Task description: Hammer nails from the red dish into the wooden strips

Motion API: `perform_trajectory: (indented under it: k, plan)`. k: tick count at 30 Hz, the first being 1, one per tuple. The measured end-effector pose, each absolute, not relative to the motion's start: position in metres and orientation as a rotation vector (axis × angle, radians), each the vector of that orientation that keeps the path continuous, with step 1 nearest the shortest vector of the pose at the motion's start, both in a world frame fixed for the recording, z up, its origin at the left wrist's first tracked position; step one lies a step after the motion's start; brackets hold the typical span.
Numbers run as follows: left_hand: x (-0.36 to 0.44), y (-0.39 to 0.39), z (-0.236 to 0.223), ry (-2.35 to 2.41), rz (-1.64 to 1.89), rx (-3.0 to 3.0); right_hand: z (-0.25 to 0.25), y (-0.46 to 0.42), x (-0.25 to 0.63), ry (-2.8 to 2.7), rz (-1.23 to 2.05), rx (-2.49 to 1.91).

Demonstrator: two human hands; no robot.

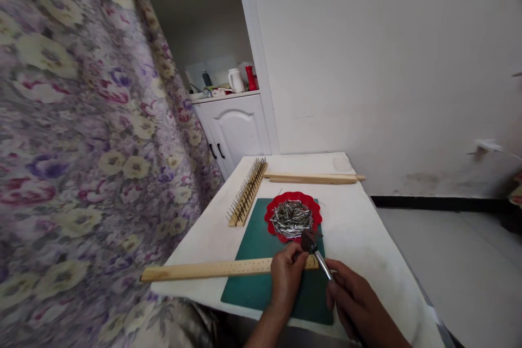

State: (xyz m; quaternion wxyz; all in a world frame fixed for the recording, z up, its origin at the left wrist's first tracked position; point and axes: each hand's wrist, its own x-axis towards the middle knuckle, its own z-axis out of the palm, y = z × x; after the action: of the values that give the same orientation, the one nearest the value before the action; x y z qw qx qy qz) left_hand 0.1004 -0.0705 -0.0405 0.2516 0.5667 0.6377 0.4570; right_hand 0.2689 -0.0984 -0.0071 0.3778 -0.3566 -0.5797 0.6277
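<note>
My right hand [353,296] is wrapped round a hammer [323,265] with a dark head and a shiny metal shaft. The hammer head is right beside the fingertips of my left hand [286,274], over the right end of a wooden strip [212,269]. My left hand is closed in a pinch at that strip; what it pinches is too small and hidden to make out. Rows of small holes run along the strip, which lies across a green cutting mat [255,244]. Just beyond my hands, a red scalloped dish [270,212] holds a heap of nails [291,218].
A wooden board [248,193] bristling with upright nails lies at the table's left. More wooden strips [314,179] lie along the back of the white table [196,239]. A floral curtain [101,147] hangs at left, a white cabinet [238,130] and wall [367,76] behind.
</note>
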Motion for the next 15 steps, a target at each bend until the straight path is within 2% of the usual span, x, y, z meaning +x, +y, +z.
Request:
perform_trajectory:
  k: [15]
  plan:
    - [0.1007,-0.0703,-0.0424,1.792,1.222,1.538,-0.0168,-0.1013,0.2660,-1.550,1.463,-0.953]
